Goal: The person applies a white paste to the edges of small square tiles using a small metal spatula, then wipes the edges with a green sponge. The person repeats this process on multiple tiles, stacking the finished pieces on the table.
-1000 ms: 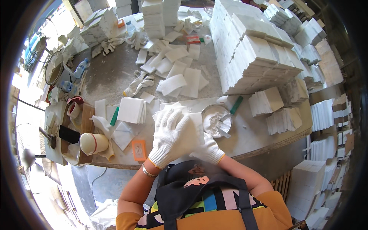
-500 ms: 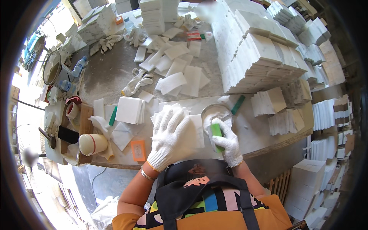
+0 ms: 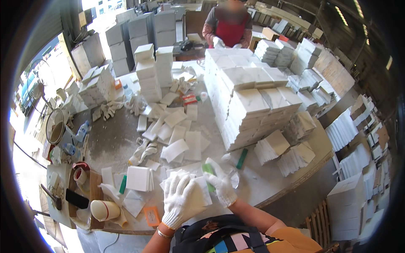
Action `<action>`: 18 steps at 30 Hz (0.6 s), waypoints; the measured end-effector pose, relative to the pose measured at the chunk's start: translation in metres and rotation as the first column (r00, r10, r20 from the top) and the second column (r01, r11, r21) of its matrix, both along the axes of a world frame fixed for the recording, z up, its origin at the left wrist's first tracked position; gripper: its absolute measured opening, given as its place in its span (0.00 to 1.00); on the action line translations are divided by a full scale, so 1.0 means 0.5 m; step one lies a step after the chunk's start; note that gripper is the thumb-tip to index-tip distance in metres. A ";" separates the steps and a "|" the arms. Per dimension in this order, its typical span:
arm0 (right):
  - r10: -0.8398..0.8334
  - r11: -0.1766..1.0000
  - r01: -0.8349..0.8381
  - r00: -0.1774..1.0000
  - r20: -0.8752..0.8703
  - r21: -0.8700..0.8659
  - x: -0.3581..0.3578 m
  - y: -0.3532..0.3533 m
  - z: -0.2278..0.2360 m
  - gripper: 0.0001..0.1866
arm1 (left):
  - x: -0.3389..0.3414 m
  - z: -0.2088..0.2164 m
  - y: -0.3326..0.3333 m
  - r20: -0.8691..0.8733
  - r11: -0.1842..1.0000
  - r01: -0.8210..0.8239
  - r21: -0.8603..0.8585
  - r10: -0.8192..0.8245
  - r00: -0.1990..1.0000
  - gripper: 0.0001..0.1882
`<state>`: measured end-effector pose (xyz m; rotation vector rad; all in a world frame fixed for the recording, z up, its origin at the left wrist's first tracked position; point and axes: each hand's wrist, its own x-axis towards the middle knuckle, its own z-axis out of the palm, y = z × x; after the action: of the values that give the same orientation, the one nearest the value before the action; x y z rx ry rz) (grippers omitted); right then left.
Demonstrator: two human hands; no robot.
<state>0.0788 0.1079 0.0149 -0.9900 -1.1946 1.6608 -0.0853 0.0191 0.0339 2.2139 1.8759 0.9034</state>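
Note:
My left hand (image 3: 179,200), in a white knitted glove, lies flat with its fingers stretched over a white stone tile (image 3: 204,189). In my gloved right hand (image 3: 222,185) is a green block (image 3: 207,172), held tilted beside the tile's right edge. Whether the block touches the tile, I cannot tell. A round bowl (image 3: 235,180) stands just right of that hand, partly hidden by it. To the left of my left hand are a small stack of square white tiles (image 3: 138,178) and an orange box (image 3: 151,216).
A tall stack of marble tiles (image 3: 253,109) rises at the right. Loose white sheets (image 3: 175,118) and gloves (image 3: 143,152) lie mid-table. A wooden box (image 3: 95,189), a phone (image 3: 77,198) and a cream cup (image 3: 104,210) are at left. Another person (image 3: 230,27) stands across the table.
My right hand has moved left from the bowl to the tile with the green block. My left hand stays on the tile. The view has tilted up, showing the person across the table.

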 end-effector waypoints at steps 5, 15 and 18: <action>-0.066 0.955 -0.005 0.971 0.232 0.297 0.033 -0.059 0.003 0.35 | 0.005 -0.009 0.005 -0.004 1.000 0.024 -0.013 -0.024 1.000 0.48; 0.004 0.945 -0.113 0.942 0.336 0.308 0.048 -0.063 -0.012 0.35 | 0.002 -0.002 -0.008 -0.008 1.000 0.016 -0.019 -0.017 1.000 0.48; -0.030 0.908 -0.135 0.923 0.384 0.396 0.055 -0.071 -0.022 0.36 | -0.001 -0.002 -0.003 -0.004 0.999 0.040 -0.022 -0.040 0.999 0.48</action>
<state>0.1065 0.0726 0.0039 -1.0352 -1.7651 1.1974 -0.0859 0.0178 0.0326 2.2340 1.8272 0.8674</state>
